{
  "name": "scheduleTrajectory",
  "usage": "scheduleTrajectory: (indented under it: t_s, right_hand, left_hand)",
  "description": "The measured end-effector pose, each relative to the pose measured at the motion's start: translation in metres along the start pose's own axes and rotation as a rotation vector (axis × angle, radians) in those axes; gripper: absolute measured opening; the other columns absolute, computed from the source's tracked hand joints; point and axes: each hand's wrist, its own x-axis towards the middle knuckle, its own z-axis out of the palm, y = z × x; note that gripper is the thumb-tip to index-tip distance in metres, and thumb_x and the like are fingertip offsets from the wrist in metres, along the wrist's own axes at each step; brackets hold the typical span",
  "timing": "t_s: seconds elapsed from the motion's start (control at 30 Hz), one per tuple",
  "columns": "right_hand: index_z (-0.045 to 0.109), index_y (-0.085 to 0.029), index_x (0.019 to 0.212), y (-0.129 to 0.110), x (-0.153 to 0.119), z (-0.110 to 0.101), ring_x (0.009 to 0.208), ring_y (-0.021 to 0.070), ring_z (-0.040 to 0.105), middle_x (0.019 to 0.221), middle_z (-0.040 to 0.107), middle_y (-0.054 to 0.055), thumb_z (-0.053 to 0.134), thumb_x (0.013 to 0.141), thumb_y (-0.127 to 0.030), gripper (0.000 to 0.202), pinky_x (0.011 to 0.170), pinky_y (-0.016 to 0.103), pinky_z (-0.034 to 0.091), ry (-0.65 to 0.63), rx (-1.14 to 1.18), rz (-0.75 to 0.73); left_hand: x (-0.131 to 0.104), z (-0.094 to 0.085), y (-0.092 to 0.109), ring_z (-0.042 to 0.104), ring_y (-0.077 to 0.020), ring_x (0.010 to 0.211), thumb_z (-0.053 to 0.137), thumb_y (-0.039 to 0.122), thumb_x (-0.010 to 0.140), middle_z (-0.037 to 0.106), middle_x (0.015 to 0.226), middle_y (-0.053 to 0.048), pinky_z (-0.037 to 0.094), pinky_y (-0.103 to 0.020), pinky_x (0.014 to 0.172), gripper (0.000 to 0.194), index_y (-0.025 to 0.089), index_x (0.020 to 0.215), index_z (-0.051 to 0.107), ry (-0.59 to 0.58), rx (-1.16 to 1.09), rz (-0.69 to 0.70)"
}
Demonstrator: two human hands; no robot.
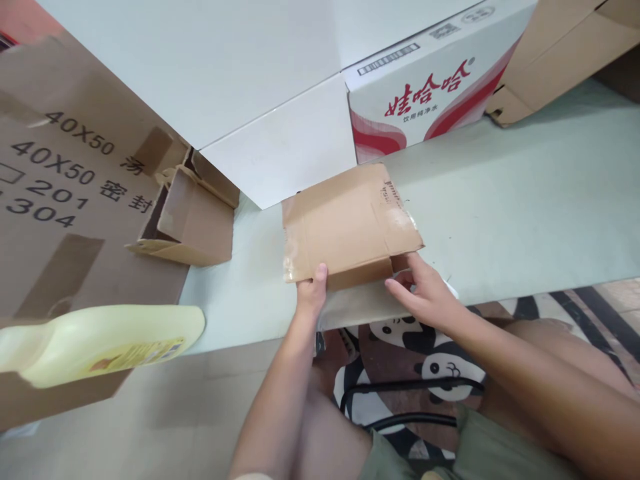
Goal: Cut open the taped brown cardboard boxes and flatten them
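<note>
A brown cardboard box (345,223) lies on the pale green tabletop in front of me, its wide flaps spread out to the left and right. My left hand (313,290) grips its near left edge, thumb on top and the other fingers hidden underneath. At the near right corner is my right hand (423,290), fingers bent and partly tucked below the right flap. The thumb and a finger stand apart there, and I see nothing between them. Whether those fingertips touch the cardboard is hard to make out.
A white box (285,140) and a white-and-red carton (425,100) stand behind on the table (500,220). Left are a small open cardboard box (200,220), a large printed carton (55,180) and a pale yellow bottle (115,340). Another brown carton (555,60) is at far right.
</note>
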Motion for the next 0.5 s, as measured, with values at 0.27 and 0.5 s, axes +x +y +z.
scheduleTrajectory:
  t_s: [0.27,0.5]
  right_hand:
    - [0.046,-0.023,0.111,0.010,0.006,0.004,0.074,0.0246,0.071,0.094,0.070,0.008,0.055,0.087,-0.036,0.029,0.071,0.044,0.059,-0.073,0.145,0.085]
    - [0.035,-0.023,0.135,0.016,0.010,0.006,0.076,0.0226,0.071,0.117,0.063,0.013,0.057,0.088,-0.038,0.054,0.069,0.044,0.063,0.012,0.325,0.095]
  left_hand:
    - [-0.002,-0.005,-0.007,0.047,-0.0381,0.140,0.078,0.076,0.053,0.069,0.125,-0.015,0.033,-0.048,0.120,0.086,0.021,0.118,0.069,-0.081,0.008,0.033]
    - [-0.001,-0.009,-0.012,0.047,-0.0369,0.140,0.079,0.070,0.054,0.069,0.124,-0.014,0.030,-0.048,0.122,0.087,0.023,0.126,0.065,-0.128,-0.016,0.002]
